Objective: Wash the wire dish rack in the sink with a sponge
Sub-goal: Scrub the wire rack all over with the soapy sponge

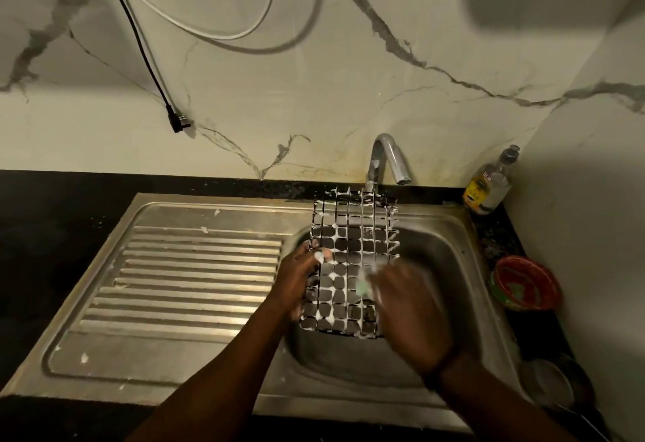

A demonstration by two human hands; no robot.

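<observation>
Steel sink (450, 232) with its ribbed drainboard fills the lower middle of the frame, and the soapy wire rack (349, 267) leans over the basin below the tap (385, 158). At centre, the left hand (296, 284) grips the rack's left edge. Just right, the blurred right hand (408, 305) holds a pale green sponge (364, 284) against the wires.

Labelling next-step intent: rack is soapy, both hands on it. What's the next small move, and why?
Probably slide the green sponge in the blurred right hand toward the far rows of the foam-covered wire dish rack. The left hand grips the rack's left edge, steadying it over the steel sink, and the curved tap shows no water.
</observation>
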